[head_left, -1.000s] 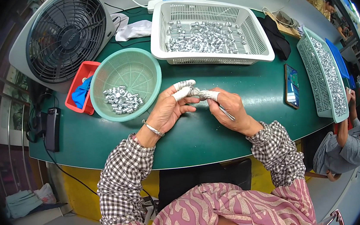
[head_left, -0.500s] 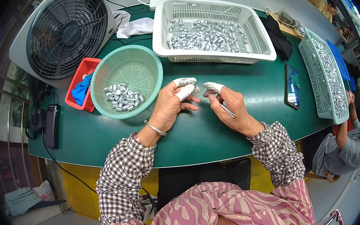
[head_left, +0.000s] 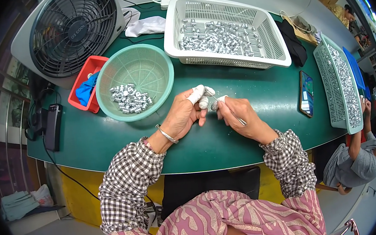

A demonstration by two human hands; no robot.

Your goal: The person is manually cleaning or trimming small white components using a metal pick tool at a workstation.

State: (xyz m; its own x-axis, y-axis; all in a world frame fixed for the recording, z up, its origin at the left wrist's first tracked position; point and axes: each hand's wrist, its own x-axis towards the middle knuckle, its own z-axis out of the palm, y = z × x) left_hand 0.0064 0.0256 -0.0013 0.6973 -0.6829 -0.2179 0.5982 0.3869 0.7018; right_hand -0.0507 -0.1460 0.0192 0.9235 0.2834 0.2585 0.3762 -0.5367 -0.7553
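Hands have drawn together since the earlier frame: left hand, taped fingers pinched narrow on a small metal part, steadies it over the bench near the green bowl while right hand grips a thin pick working it.

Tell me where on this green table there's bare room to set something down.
Bare green tabletop lies between the round green mesh basket and the near edge, left of the left hand. Another patch sits between the right hand and the dark phone. The far side is crowded by the white rectangular basket.
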